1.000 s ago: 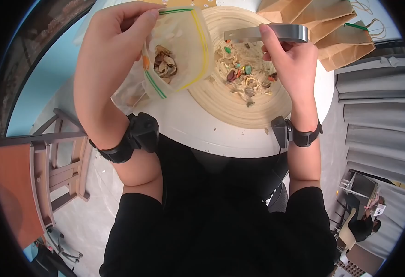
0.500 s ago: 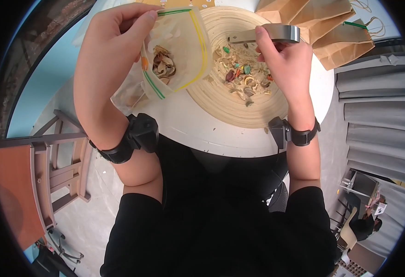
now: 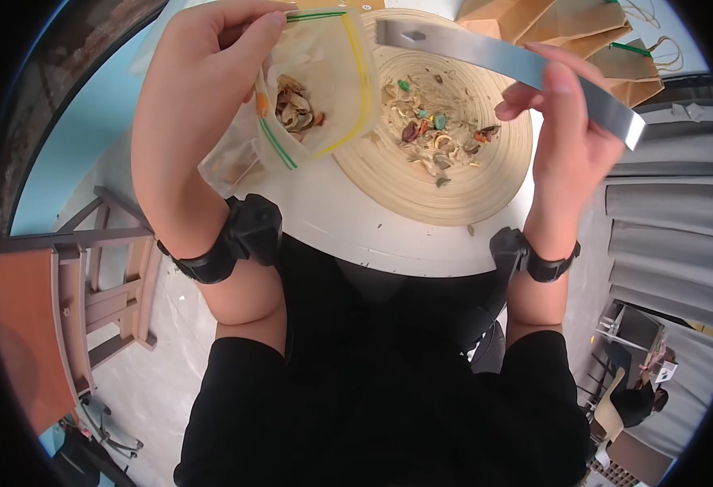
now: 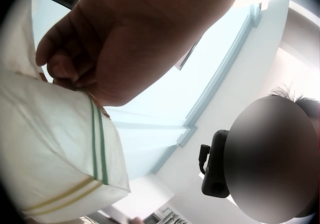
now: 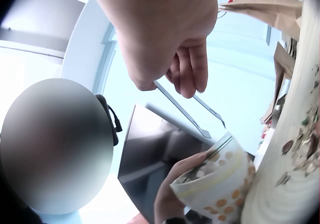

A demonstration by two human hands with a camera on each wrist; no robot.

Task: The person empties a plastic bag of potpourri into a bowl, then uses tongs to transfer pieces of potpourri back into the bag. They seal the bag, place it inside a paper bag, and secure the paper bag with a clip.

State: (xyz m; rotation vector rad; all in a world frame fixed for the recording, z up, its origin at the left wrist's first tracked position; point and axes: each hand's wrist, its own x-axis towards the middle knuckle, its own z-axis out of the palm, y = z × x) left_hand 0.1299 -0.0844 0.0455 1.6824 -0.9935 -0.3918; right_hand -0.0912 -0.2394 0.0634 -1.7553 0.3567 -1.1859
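My left hand (image 3: pixel 202 89) pinches the top edge of a translucent zip bag (image 3: pixel 344 105), whose mouth faces right; dried brown pieces (image 3: pixel 294 109) lie inside. My right hand (image 3: pixel 572 134) holds metal tongs (image 3: pixel 486 55) above the round wooden plate (image 3: pixel 462 213), their tips near the bag's upper right edge. In the right wrist view the two tips (image 5: pixel 214 130) stand apart with nothing visible between them, close to the bag (image 5: pixel 227 189). Dried petals and coloured bits (image 3: pixel 434 134) are spread on the plate.
Brown paper bags (image 3: pixel 547 28) stand at the back right. Another clear bag (image 3: pixel 231 166) lies on the white table (image 3: pixel 332 227) under my left forearm. A wooden chair (image 3: pixel 117 284) is at the left, and grey curtains (image 3: pixel 665 211) hang at the right.
My right hand has moved right and turned, swinging the tongs so their tips are up beside the bag. Reddish-brown bits now show among the bag's contents. My left hand has barely moved.
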